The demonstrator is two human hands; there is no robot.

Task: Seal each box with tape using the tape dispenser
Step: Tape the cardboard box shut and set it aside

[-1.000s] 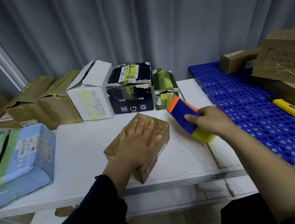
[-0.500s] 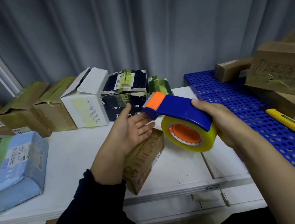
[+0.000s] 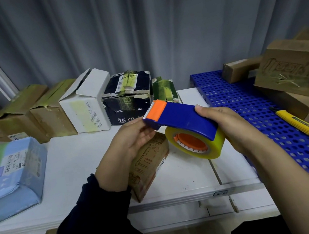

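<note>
A blue tape dispenser [image 3: 182, 120] with an orange cutter head and a yellow-clear tape roll [image 3: 197, 143] is held up above the white table [image 3: 73, 168]. My right hand [image 3: 228, 126] grips its rear end. My left hand [image 3: 128, 146] pinches at the orange cutter end with its fingertips. Under my left hand a small brown cardboard box [image 3: 148, 163] lies on the table, partly hidden by my wrist.
A row of taped boxes lines the back: brown ones [image 3: 36, 113], a white one [image 3: 86, 104], a dark one [image 3: 129, 98]. A blue-wrapped parcel [image 3: 9, 177] lies at left. On the right, a blue perforated mat [image 3: 258, 114] carries brown boxes [image 3: 292, 69] and a yellow utility knife [image 3: 301, 125].
My right hand lifted the dispenser off the table and turned it sideways. My left hand left the top of the small brown box and came up to the dispenser's cutter end.
</note>
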